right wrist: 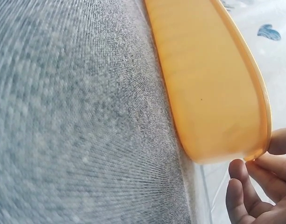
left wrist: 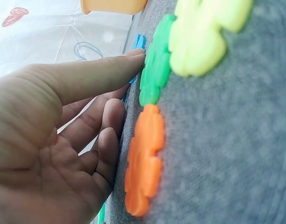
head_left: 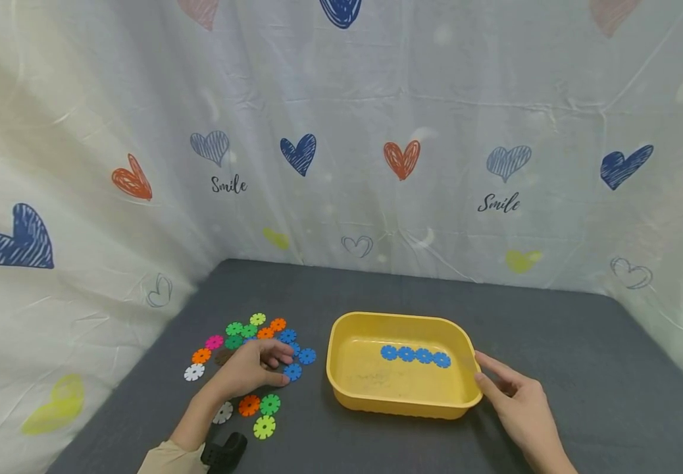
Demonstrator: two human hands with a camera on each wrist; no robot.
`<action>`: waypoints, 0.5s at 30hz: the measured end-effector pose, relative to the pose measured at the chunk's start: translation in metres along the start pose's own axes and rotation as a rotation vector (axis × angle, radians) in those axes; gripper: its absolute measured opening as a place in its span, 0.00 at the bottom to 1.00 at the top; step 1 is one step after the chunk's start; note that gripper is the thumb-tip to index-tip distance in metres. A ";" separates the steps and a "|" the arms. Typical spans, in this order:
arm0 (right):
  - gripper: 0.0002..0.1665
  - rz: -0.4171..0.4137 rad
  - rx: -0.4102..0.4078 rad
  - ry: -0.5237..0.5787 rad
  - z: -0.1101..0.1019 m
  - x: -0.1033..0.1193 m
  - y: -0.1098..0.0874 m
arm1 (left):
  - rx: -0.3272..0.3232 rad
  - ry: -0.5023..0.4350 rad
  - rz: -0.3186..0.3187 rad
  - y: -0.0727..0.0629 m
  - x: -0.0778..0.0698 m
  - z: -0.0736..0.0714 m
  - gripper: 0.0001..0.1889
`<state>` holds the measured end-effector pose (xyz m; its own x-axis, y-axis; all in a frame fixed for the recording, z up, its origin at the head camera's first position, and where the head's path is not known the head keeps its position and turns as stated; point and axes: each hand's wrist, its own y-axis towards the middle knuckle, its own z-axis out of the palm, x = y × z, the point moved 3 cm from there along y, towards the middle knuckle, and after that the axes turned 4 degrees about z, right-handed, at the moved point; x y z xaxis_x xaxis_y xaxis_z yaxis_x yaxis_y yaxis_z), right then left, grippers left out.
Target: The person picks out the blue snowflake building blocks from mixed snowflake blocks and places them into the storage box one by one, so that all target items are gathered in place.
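Note:
My left hand (head_left: 251,366) is low over loose interlocking plastic discs, its fingers loosely bent. The thumb tip reaches the edge of a blue disc (head_left: 292,372) lying on the table; no firm pinch shows. Other blue discs (head_left: 307,356) lie just beyond the fingertips. In the left wrist view, an orange disc (left wrist: 144,161) and a green disc (left wrist: 157,60) lie beside the hand (left wrist: 63,126). My right hand (head_left: 516,401) grips the right rim of a yellow plastic tub (head_left: 401,407), thumb over the edge, fingers outside. Inside, several blue discs (head_left: 415,355) form a joined row.
Discs in green (head_left: 234,328), pink (head_left: 214,342), white (head_left: 194,372) and brown, partly hidden by the left hand, are scattered at left. A lime disc (head_left: 264,427) lies nearer. The dark grey tabletop (head_left: 590,368) meets a white heart-print curtain (head_left: 353,197).

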<state>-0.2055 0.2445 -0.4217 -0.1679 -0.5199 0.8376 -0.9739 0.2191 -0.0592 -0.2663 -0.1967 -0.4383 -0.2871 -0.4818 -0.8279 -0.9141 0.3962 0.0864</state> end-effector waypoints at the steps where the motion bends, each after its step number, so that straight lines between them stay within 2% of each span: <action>1: 0.31 0.002 0.001 0.001 0.000 0.000 0.000 | 0.005 0.003 0.001 0.000 0.000 0.000 0.21; 8: 0.31 -0.001 -0.002 0.005 0.001 0.000 0.000 | 0.034 0.015 0.012 -0.001 0.001 0.001 0.23; 15: 0.31 0.000 0.000 0.010 0.001 0.000 0.000 | 0.023 0.025 0.021 0.000 0.001 0.002 0.27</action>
<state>-0.2058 0.2440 -0.4222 -0.1660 -0.5118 0.8429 -0.9739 0.2191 -0.0587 -0.2662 -0.1951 -0.4403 -0.3135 -0.4924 -0.8120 -0.9011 0.4241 0.0908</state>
